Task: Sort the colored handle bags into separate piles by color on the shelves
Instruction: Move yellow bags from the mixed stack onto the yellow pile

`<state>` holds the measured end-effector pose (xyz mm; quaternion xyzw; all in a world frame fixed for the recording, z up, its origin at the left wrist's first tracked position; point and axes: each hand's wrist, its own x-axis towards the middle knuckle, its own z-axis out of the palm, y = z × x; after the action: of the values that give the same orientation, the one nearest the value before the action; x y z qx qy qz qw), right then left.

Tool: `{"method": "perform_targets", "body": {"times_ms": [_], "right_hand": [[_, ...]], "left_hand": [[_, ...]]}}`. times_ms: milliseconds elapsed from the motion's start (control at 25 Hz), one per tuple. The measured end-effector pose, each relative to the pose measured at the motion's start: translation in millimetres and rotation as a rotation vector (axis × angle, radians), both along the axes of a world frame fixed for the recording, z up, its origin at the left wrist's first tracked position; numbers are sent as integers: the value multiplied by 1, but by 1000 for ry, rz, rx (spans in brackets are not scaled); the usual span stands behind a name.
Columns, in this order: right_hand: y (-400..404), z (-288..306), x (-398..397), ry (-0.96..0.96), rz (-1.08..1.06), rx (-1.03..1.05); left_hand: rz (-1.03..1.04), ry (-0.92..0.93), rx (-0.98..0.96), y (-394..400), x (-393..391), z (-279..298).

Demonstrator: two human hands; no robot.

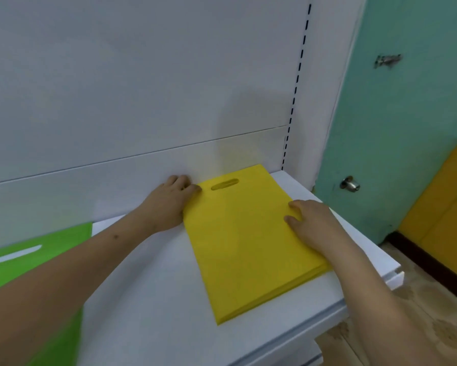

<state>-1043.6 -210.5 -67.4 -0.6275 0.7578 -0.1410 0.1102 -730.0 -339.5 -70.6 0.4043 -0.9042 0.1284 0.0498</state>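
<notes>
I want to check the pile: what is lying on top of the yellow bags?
The right hand rests flat on the yellow bags; the left hand touches their left edge. Whatever lies beneath the pile is covered.

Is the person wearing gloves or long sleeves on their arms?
No. Both the left hand and the right hand are bare, with no gloves, rings or watch showing. Both forearms are uncovered as far as the picture shows, so no sleeves are visible.

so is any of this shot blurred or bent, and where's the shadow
Head view: the green bag at lower left is smeared with blur, the yellow bags fairly sharp; the wide lens bows the slotted upright; a soft shadow falls on the back panel above the yellow bags.
</notes>
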Motion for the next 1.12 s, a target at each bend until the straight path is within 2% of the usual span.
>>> {"method": "perform_targets", "body": {"times_ms": [240, 440, 560, 720, 920, 1120], "right_hand": [[-5, -3, 19, -5, 20, -90], [6, 25, 105, -162, 259, -283], [41, 31, 188, -235, 431, -308], [112, 24, 320, -278, 646, -301], [191, 25, 496, -347, 772, -319], [233, 31, 615, -404, 831, -259]], "left_hand": [[101, 25, -12, 22, 1, 7], [334, 266, -42, 79, 58, 23], [453, 325, -102, 129, 135, 34], [651, 435, -198, 206, 274, 51], [830, 490, -237, 319, 444, 68], [890, 560, -194, 380, 554, 70]]}}
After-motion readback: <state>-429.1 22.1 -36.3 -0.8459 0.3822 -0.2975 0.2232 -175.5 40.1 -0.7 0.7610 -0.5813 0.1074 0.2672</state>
